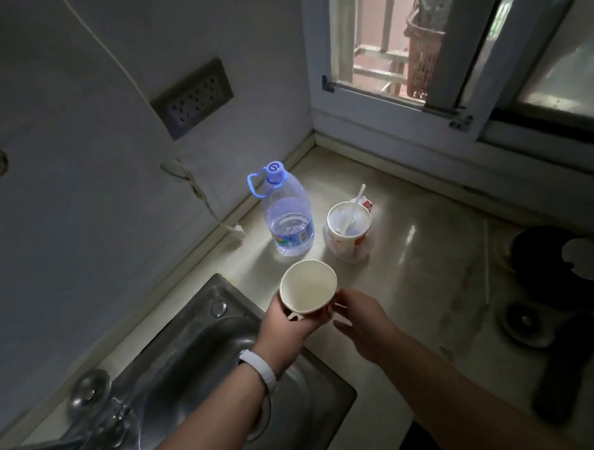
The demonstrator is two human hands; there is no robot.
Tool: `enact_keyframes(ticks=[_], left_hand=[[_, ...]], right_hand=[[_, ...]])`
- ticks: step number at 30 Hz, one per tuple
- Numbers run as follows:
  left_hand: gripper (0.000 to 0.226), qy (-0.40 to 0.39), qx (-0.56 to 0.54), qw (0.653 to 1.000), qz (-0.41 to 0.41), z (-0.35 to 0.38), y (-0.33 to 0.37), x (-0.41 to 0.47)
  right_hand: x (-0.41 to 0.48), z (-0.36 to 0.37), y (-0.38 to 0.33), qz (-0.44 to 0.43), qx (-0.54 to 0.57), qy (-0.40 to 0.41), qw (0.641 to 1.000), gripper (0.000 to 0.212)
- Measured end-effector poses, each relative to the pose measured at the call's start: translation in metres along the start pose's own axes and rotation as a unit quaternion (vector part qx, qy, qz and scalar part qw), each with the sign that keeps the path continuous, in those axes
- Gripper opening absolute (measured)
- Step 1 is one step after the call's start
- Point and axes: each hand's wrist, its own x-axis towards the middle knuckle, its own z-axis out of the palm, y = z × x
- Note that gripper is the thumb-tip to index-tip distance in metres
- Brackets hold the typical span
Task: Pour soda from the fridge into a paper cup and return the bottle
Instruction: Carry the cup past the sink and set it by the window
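Bare counter is lying open at centre right of the frame; a water bottle and a used cup are blocking the upper centre, a sink is occupying lower left, a stove is closing the right edge

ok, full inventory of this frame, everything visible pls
paper cup: 1, white, looks empty, held above the counter by the sink
water bottle: 1, clear with blue cap, counter near the wall
used cup: 1, white with red print, white utensil inside, right of the bottle
sink: 1, steel, lower left
faucet: 1, metal, bottom left
counter: 1, pale, glossy
wall socket: 1, grey, upper left
window: 1, white frame, top right
stove: 1, black, right edge
wristband: 1, white, left wrist
left hand: holding the cup
right hand: open, fingertips at the cup
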Motion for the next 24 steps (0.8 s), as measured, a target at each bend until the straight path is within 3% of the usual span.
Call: enact_keyframes(ticks=[8,12,22,24], left_hand=[[0.073,0.008,0.059,0.998,0.003,0.002,-0.010,0.044],[0.077,0.005,0.099,0.995,0.000,0.000,-0.020,0.054],[0.073,0.013,0.089,0.995,-0.034,0.004,-0.033,0.052],[0.073,0.022,0.082,0.995,-0.052,0.001,-0.032,0.041]], right_hand=[[0.043,-0.004,-0.013,-0.020,-0.061,-0.035,0.997,0.014],[0.054,0.001,-0.011,-0.016,-0.090,-0.004,0.996,0.014],[0.056,-0.003,-0.005,0.015,-0.047,0.022,0.999,0.028],[0.051,-0.008,-0.004,0.029,-0.011,0.017,0.999,0.020]])
